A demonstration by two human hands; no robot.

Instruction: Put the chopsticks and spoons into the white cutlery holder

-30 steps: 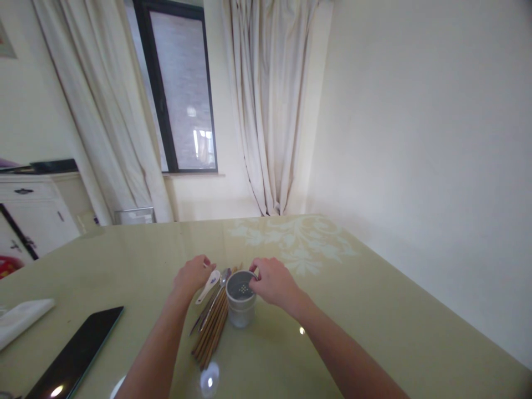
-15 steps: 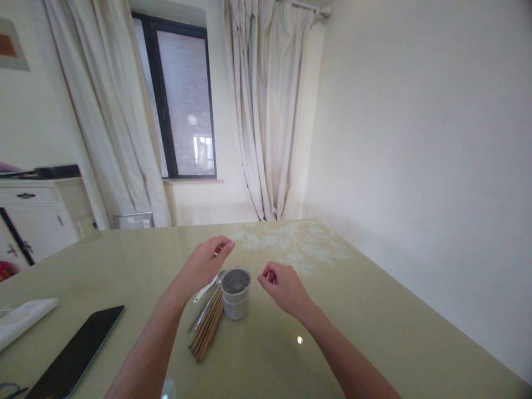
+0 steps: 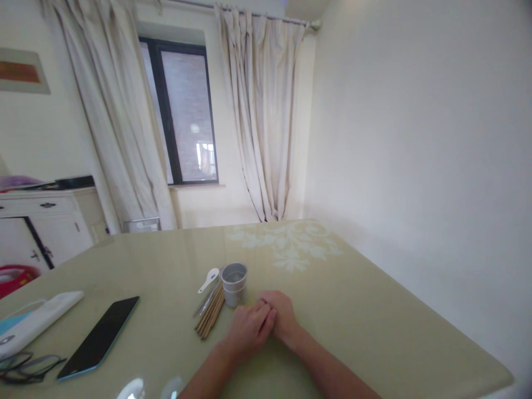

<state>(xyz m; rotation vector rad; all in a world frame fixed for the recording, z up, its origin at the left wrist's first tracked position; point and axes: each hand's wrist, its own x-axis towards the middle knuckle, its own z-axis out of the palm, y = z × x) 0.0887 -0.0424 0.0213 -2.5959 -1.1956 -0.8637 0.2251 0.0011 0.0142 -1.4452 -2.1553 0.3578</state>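
My left hand [image 3: 251, 322] and my right hand [image 3: 281, 311] rest together on the table, touching each other, fingers curled closed. No object shows in either. Just beyond them stands a grey cup [image 3: 235, 288], upright, with small holes in its bottom. Wooden chopsticks [image 3: 210, 316] lie in a bundle at its left side. Slim metal utensils [image 3: 204, 302] are alongside the chopsticks, their far ends partly hidden by the cup. A white spoon [image 3: 208, 280] with a dark mark in its bowl lies left of the cup.
On the left of the glossy table [image 3: 166, 266] are a dark tablet-like device [image 3: 100, 335], a white power strip-like object [image 3: 41, 321] and eyeglasses [image 3: 31, 367]. A white cabinet [image 3: 62, 221] stands behind at left. A wall [image 3: 415, 166] borders the table's right side.
My hands have moved away from either side of the cup and come together in front of it. The white spoon, formerly mostly behind my left hand, is in full view. The view has shifted slightly.
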